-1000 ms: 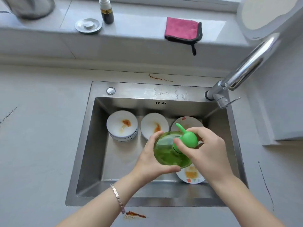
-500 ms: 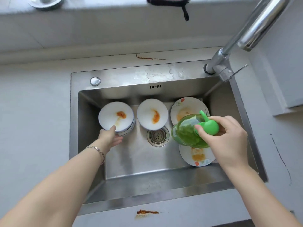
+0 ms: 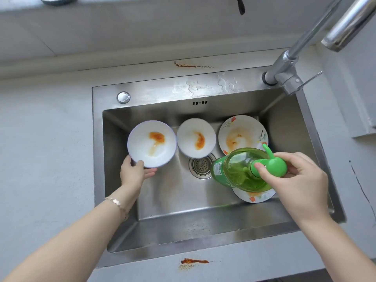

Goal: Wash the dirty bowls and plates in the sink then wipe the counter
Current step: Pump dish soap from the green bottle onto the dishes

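1. White glazed ceramic streaked with orange sauce: the left bowl [image 3: 151, 143] is at the left side of the sink [image 3: 114, 180]. The left hand [image 3: 132, 173] has its grip clamped on the near rim, thumb on the inner lip and fingers underneath.
2. It looks rigid, light and breakable, and will likely turn slick once soaped. The rim away from the sauce is the sensible place to hold it.
3. A second bowl [image 3: 196, 137], equally smeared, lies just beside it, behind the drain [image 3: 201, 166]. A flowered plate [image 3: 242, 135] lies at the back right, and another plate [image 3: 254, 197] nearer the front is mostly hidden.
4. The right hand [image 3: 299, 180] has its grip closed round the neck of a green dish-soap bottle [image 3: 240, 171] by the pump head [image 3: 274, 166]. The bottle is tilted above the plates.
5. The basin is hard stainless steel, so a dropped dish could chip. The tap [image 3: 289, 72] stands at the back right corner, and water is pooled on the rear ledge.
6. The grey worktop [image 3: 46, 159] carries one sauce smear [image 3: 194, 261] at the front edge and a thinner streak [image 3: 193, 66] behind the sink, both still unwiped.
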